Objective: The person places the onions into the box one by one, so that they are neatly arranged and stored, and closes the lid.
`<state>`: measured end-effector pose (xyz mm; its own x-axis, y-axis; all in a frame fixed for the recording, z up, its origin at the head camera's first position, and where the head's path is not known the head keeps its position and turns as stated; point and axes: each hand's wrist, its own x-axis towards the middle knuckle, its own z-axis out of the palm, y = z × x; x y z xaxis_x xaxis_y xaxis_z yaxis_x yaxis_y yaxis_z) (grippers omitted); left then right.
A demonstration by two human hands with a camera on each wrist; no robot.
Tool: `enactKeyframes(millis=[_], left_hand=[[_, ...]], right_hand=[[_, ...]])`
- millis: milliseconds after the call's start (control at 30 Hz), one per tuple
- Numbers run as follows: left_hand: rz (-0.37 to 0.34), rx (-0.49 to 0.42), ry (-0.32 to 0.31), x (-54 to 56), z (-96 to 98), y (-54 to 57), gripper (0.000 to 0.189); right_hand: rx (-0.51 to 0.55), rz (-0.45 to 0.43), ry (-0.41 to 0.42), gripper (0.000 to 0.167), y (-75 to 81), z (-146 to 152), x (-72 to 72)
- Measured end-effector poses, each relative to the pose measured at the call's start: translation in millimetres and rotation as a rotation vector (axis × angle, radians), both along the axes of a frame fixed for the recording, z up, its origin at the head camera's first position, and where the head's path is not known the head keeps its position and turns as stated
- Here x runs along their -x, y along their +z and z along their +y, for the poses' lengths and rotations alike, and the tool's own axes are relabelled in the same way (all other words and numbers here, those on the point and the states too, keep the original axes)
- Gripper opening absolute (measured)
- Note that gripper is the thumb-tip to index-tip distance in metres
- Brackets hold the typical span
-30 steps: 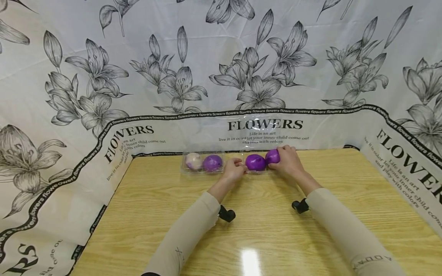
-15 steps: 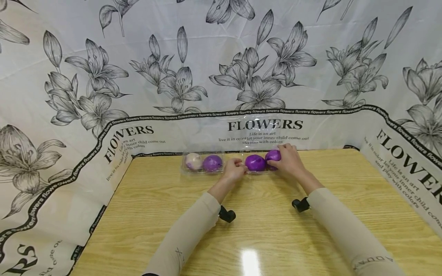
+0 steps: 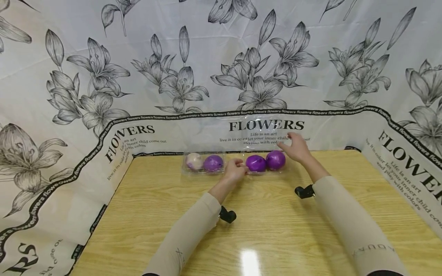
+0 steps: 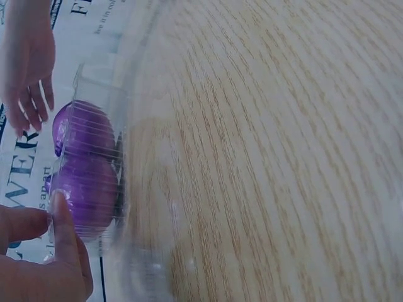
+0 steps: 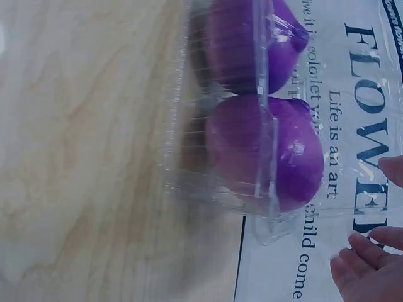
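Observation:
My left hand (image 3: 236,170) pinches the left rim of a clear plastic clamshell box (image 5: 217,201) between thumb and fingers. Inside the box sit two glossy purple onions (image 3: 255,163), side by side; the right onion (image 5: 267,151) shows whole in the right wrist view. The box's transparent lid (image 3: 264,132) stands raised behind them against the cloth. Up and to the right of the box, my right hand (image 3: 297,147) is in the air with fingers spread, holding nothing; it also shows in the left wrist view, hand (image 4: 28,75) pointing down beside the box.
Left of my left hand stands another clear plastic box (image 3: 203,172), holding a whitish onion (image 3: 194,162) and a purple onion (image 3: 213,163). A white flower-print cloth (image 3: 193,134) rises right behind both boxes at the wooden table's (image 3: 262,230) far edge.
My right hand has let go of the right-hand onion, which now rests in the box, and has moved up and right. My left hand keeps its pinch on the box.

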<state>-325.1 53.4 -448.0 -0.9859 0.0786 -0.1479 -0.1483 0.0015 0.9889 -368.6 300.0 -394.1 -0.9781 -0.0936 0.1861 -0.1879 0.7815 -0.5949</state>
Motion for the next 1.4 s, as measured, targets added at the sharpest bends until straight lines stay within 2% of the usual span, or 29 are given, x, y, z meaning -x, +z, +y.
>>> enactKeyframes(millis=[300, 600, 767, 1000, 1267, 1400], left_hand=[[0.007, 0.028, 0.005, -1.9, 0.8, 2.9, 0.050], [0.004, 0.015, -0.016, -0.9, 0.4, 0.2, 0.051], [-0.003, 0.008, -0.010, -1.0, 0.5, -0.6, 0.051], [-0.004, 0.027, -0.004, -1.1, -0.2, 0.0, 0.049], [0.009, 0.046, 0.002, -0.3, 0.1, 0.4, 0.049], [0.024, 0.055, 0.005, -0.7, 0.4, 1.1, 0.048]], right_hand=[[0.138, -0.134, -0.046, 0.079, 15.3, 0, 14.1], [0.312, -0.195, -0.035, 0.078, 18.3, -7, 21.8], [0.363, -0.192, -0.051, 0.077, 19.0, -10, 20.9], [0.385, -0.147, -0.124, 0.072, 19.9, -10, 19.7], [0.383, -0.106, -0.202, 0.088, 24.6, -4, 13.9], [0.366, -0.107, -0.217, 0.089, 25.6, -3, 9.6]])
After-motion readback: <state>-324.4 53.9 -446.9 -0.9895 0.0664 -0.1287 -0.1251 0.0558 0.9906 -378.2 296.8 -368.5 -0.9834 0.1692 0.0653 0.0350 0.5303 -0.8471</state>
